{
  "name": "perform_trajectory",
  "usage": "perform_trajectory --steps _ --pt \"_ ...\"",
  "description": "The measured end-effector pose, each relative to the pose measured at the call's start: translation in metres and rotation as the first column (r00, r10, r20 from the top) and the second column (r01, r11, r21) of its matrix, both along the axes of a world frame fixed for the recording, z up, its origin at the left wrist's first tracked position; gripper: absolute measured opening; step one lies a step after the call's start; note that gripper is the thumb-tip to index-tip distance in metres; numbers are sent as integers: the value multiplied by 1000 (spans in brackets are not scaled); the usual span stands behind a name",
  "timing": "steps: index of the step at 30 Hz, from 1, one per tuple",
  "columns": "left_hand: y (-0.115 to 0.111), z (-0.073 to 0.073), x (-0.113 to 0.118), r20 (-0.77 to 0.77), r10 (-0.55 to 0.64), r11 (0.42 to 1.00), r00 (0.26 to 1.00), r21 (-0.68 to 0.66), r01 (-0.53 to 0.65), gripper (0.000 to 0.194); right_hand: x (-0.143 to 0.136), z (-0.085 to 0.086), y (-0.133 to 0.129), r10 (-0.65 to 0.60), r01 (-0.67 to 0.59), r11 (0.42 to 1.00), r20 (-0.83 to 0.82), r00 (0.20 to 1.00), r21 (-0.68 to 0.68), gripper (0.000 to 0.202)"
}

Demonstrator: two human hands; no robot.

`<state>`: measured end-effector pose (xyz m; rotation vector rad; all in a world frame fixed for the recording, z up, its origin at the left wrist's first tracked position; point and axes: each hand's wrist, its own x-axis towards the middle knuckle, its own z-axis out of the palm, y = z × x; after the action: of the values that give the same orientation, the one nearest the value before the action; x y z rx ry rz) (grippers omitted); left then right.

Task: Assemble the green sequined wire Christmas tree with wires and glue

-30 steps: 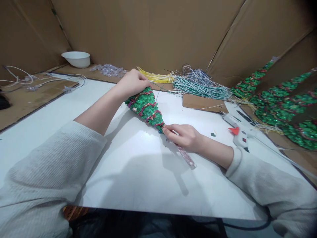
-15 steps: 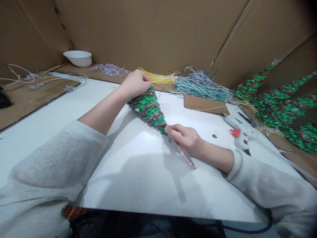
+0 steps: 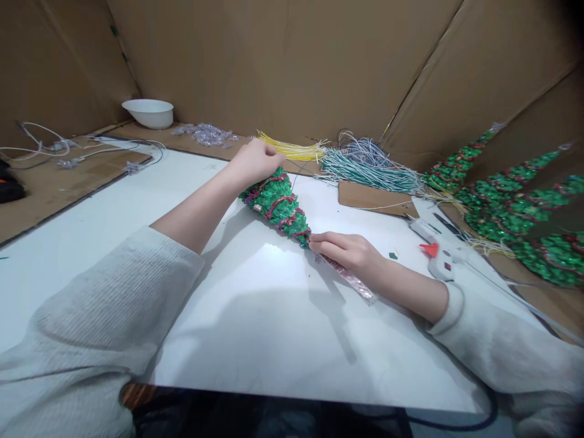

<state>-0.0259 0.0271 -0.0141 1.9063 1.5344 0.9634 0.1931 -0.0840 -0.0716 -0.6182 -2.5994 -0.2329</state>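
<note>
Glare on tabletop (image 3: 274, 258), soft shadows, dark upper-right corner

Central tree (image 3: 285, 210): glittering green, wound with red bands
Strip (image 3: 353, 283): clear, pinkish-red markings
Sleeves (image 3: 114, 292): pale grey, finely ribbed
Bench (image 3: 274, 347): plain white
Bowl (image 3: 150, 114): white
Wires (image 3: 371, 170): yellow, green streaked with white, greyish blue
Glue gun (image 3: 442, 266): white, trigger (image 3: 429, 249) orange-red
Trees at right (image 3: 497, 204): green, looped in red
Cardboard walls (image 3: 274, 67): brown

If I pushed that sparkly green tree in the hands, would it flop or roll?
The green tree seems fairly stiff, since its cone looks straight. Lying down, it might roll in a curve, because one end is wider. Its bumpy surface probably wouldn't feel slippery.
</note>
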Motion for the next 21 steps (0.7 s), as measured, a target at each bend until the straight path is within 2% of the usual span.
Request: perform_trajectory --steps 4,8,10,12,15,17,21 --pt "0 1 1 -102 107 994 989 -3 -108 26 -1 4 3 -117 98 969 -72 991 -228 16" --pt "10 -1 -10 -87 173 980 981 -81 -180 34 -3 7 8 -108 79 955 -86 990 -285 13" --pt "16 -2 -20 1 134 971 991 -202 -131 32 -2 7 9 -93 65 957 -89 992 -282 13" --pt "19 -3 -33 131 41 945 990 -326 4 23 -1 6 10 -83 51 959 -107 991 -278 14" --pt "19 -1 -49 264 -43 912 963 -384 146 9 0 4 11 -73 35 960 -127 989 -279 13" --pt "16 1 -54 290 -20 921 957 -368 130 5 1 3 11 -66 28 958 -126 990 -285 13" --pt "6 7 -52 308 73 951 949 -308 27 6 2 1 15 -44 2 958 -142 989 -286 15"
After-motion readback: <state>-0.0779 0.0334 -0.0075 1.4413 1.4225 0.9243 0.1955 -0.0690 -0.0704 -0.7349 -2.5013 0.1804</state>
